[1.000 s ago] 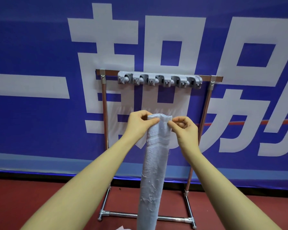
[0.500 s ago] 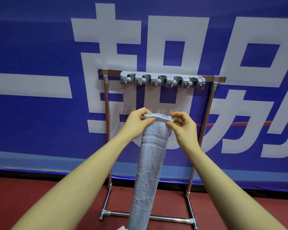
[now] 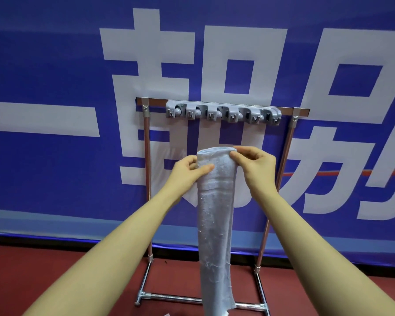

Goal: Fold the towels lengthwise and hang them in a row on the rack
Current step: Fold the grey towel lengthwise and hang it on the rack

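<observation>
One towel [image 3: 216, 215] in play, folded into a long narrow strip, hanging in front of the rack [image 3: 221, 105] and below its grey clip bar [image 3: 222, 113], not clipped. One rack, one clip bar. Two hands: left hand [image 3: 187, 171] pinches the towel's top left edge, right hand [image 3: 255, 164] fingers curled on the top right corner. Vs 0.5 s ago: top edge sits higher, right hand above left, towel hangs straighter. Blue banner [image 3: 55, 87] behind, red floor [image 3: 55, 270].

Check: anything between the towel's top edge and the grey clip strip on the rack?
Nothing hangs there: in the head view, only the banner shows between the towel and the clip strip.
</observation>
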{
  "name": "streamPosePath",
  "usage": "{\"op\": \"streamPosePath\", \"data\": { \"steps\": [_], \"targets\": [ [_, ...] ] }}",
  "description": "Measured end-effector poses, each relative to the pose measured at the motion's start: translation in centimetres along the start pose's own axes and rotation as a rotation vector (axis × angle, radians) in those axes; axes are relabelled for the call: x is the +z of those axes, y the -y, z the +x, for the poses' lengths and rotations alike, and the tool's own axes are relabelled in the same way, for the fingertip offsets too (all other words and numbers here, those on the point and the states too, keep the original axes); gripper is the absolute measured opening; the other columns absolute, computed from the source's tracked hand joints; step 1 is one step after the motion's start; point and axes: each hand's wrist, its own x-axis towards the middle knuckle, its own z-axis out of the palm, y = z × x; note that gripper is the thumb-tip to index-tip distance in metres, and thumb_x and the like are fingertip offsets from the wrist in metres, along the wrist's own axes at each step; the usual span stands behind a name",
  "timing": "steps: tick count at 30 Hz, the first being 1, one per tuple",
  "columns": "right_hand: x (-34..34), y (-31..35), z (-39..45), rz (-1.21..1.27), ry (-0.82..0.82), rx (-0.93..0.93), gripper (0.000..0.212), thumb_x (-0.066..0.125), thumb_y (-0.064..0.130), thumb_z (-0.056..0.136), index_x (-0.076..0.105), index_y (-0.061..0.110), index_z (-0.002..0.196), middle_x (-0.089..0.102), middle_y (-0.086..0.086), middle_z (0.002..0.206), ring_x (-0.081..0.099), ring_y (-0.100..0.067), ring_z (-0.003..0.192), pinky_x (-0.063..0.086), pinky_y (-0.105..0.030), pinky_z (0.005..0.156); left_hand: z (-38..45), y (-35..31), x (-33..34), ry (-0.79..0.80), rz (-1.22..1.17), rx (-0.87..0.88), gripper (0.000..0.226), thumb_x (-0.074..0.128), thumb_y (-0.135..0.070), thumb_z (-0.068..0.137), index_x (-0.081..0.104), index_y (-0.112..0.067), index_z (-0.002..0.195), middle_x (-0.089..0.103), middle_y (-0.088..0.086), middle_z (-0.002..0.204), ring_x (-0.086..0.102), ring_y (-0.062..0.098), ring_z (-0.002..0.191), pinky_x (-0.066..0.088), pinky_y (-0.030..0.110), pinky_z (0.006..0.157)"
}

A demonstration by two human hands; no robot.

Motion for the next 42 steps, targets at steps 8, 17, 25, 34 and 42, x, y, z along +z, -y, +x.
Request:
{"op": "streamPosePath", "data": {
  "steps": [8, 17, 25, 34, 42],
  "targets": [
    [0.4, 0.9, 1.7, 0.027, -0.087, -0.006, 0.011, 0.071, 0.008, 0.083, 0.071, 0.018, 0.086, 0.071, 0.005, 0.080, 0.068, -0.009, 0.079, 0.056, -0.021, 0.075, -1.4, 3.3, 0.6, 0.068, -0.042, -0.106, 0.015, 0.063, -0.011, 0.087, 0.064, -0.014, 0.102, 0.071, 0.004, 0.100, 0.069, 0.011, 0.088, 0.052, 0.019, 0.072],
    [0.3, -2.0, 3.7, -0.043, -0.232, 0.099, 0.008, 0.071, 0.012, 0.079, 0.074, 0.013, 0.087, 0.073, 0.000, 0.084, 0.069, -0.016, 0.083, 0.058, -0.038, 0.083, -0.9, 3.0, 0.8, -0.075, -0.007, -0.069, 0.020, 0.069, -0.010, 0.083, 0.055, -0.014, 0.096, 0.070, 0.003, 0.086, 0.067, 0.013, 0.076, 0.050, 0.025, 0.068],
    [0.5, -5.0, 3.9, -0.039, -0.227, 0.217, 0.004, 0.070, 0.012, 0.081, 0.071, 0.016, 0.083, 0.071, 0.001, 0.083, 0.067, -0.016, 0.081, 0.058, -0.036, 0.082, 0.0, 2.1, 0.7, -0.086, -0.069, 0.030, 0.031, 0.069, -0.003, 0.081, 0.052, -0.021, 0.100, 0.070, 0.016, 0.092, 0.069, 0.022, 0.081, 0.058, 0.034, 0.073],
    [0.9, -7.9, 1.8, 0.104, 0.093, 0.401, 0.034, 0.045, 0.033, 0.100, 0.057, 0.010, 0.122, 0.072, -0.006, 0.092, 0.068, -0.016, 0.086, 0.056, -0.026, 0.081, 3.1, 0.3, 1.0, -0.257, 0.025, 0.083, 0.014, 0.062, 0.002, 0.084, 0.071, -0.010, 0.084, 0.068, -0.008, 0.082, 0.063, -0.006, 0.071, 0.050, 0.008, 0.068],
    [0.9, -9.4, -0.9, 0.144, 0.415, 0.501, 0.047, 0.062, 0.054, 0.082, 0.069, 0.009, 0.091, 0.064, -0.020, 0.091, 0.060, -0.026, 0.089, 0.047, -0.033, 0.095, 5.2, 0.2, 0.5, -0.401, 0.050, 0.117, 0.015, 0.064, 0.002, 0.082, 0.071, -0.012, 0.081, 0.068, -0.007, 0.078, 0.062, 0.002, 0.076, 0.048, 0.012, 0.071]
  ]
}}
